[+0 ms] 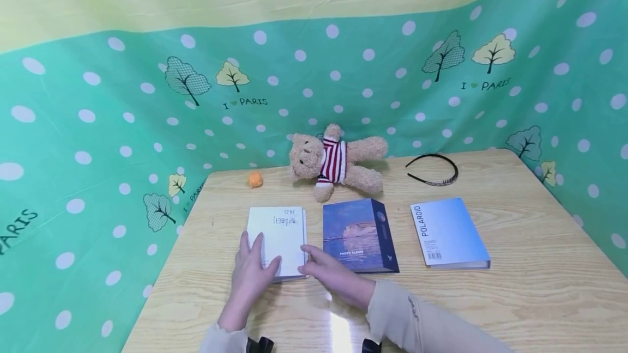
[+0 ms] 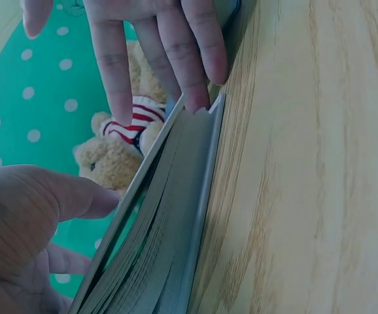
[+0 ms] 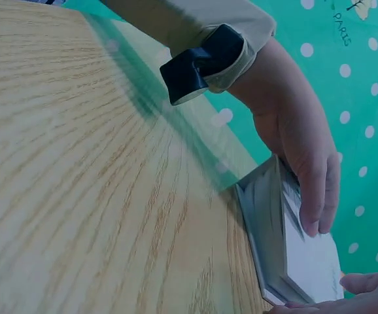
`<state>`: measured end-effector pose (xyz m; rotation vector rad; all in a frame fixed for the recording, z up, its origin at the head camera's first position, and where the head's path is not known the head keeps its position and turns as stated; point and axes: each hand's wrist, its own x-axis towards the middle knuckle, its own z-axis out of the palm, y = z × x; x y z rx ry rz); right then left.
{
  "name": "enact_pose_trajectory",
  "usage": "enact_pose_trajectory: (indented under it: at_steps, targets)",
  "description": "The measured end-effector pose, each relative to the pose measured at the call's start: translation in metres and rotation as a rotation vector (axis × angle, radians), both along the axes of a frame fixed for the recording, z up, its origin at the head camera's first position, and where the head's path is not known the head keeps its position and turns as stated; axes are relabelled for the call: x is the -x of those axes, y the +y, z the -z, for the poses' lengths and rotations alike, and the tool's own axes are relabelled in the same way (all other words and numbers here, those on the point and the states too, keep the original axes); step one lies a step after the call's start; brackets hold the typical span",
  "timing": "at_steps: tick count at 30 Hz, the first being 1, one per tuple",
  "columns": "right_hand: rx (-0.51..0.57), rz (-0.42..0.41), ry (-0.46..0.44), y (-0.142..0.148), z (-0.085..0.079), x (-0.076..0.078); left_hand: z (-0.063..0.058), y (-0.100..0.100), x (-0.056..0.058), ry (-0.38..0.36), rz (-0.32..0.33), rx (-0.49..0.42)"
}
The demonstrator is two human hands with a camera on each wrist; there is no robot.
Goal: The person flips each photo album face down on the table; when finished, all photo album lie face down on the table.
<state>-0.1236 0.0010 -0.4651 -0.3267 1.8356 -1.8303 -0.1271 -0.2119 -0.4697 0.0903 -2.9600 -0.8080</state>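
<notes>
A white photo album [image 1: 278,233] lies flat on the wooden table [image 1: 515,293]. My left hand [image 1: 256,266] rests flat on its near left part, fingers straight. From the right, my right hand [image 1: 314,263] touches the album's near right edge with its fingertips. In the left wrist view the album [image 2: 169,248] is seen edge-on with its pages showing; the right hand's fingertips [image 2: 192,85] sit on the cover's edge and my left thumb [image 2: 78,196] lies beside it. The right wrist view shows the left hand [image 3: 307,163] lying on the album [image 3: 274,242].
To the right of the white album lie a dark blue photo album [image 1: 358,236] and a light blue Polaroid album [image 1: 448,231]. Behind them are a teddy bear [image 1: 336,161], a small orange ball [image 1: 255,180] and a black headband [image 1: 433,169]. A green dotted cloth [image 1: 98,140] walls in the table.
</notes>
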Motion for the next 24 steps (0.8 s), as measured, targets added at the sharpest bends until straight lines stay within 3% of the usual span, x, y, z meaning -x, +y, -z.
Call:
enact_pose_trajectory:
  at_steps: [10, 24]
  targets:
    - [0.142, 0.067, -0.088, -0.0052, 0.0047, -0.0070, 0.0010, 0.0003, 0.0020, -0.011, -0.018, -0.008]
    - [0.165, 0.146, -0.047, -0.0074, 0.0100, -0.0096, 0.0024, 0.0007, 0.0066, -0.019, -0.084, -0.030]
